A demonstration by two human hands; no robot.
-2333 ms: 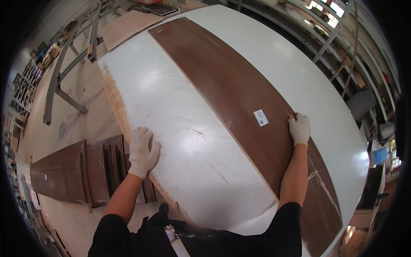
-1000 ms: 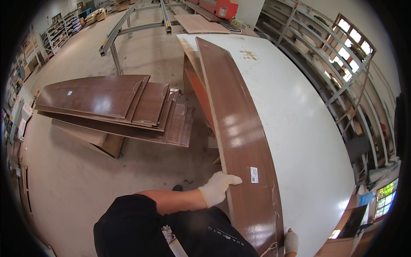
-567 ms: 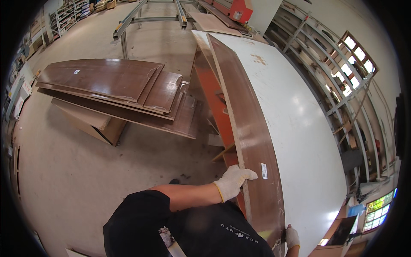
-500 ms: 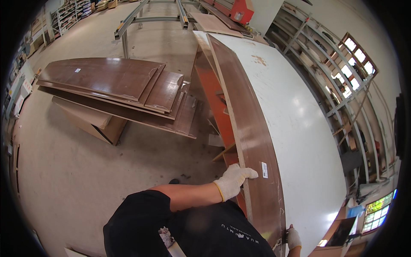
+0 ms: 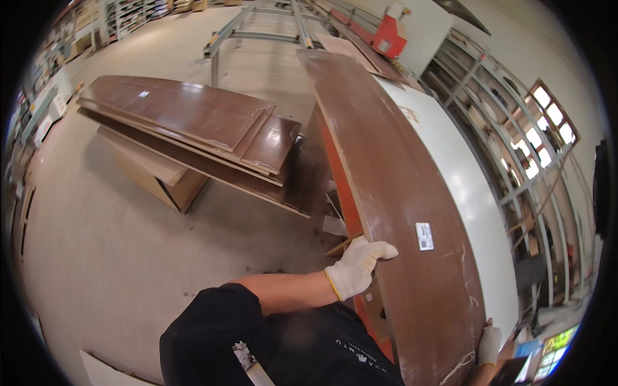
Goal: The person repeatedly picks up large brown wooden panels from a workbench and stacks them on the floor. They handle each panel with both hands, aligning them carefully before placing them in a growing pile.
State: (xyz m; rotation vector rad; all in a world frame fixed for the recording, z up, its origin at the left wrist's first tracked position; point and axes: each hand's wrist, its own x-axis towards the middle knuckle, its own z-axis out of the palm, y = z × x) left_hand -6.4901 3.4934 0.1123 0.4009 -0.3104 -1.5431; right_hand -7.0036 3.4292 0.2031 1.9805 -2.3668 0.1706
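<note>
"What's the left grip [image 5: 360, 267] doing?"

"It's closed on the near edge of the long brown panel [image 5: 399, 174], the gloved thumb lying over the top face. The other fingers are mostly hidden at the edge."

"And the right grip [image 5: 490, 345]?"

"Gloved too, across the panel from the left grip, against the opposite edge close to the lower end. How firmly it closes there, I can't tell."

"Where is the panel, exactly?"

"Between the two grips, reaching well ahead of them, over the left part of the white surface [image 5: 470, 180]. I can't tell whether it rests flat or is raised."

"Anything on it?"

"A white label [image 5: 425, 236] just right of the left grip, and a pale string [image 5: 458, 368] near the right grip."

"Below?"

"An orange board [image 5: 346, 199] shows under the panel's near edge, just ahead of the left grip."

"Further out?"

"Left and ahead of the left grip, a stack of brown panels [image 5: 177, 112] sits over a brown box [image 5: 154, 180]. Grey metal shelving [image 5: 496, 135] stands well beyond the right grip. Farthest ahead of both are metal rails [image 5: 257, 32] and a red machine part [image 5: 389, 40]."
</note>
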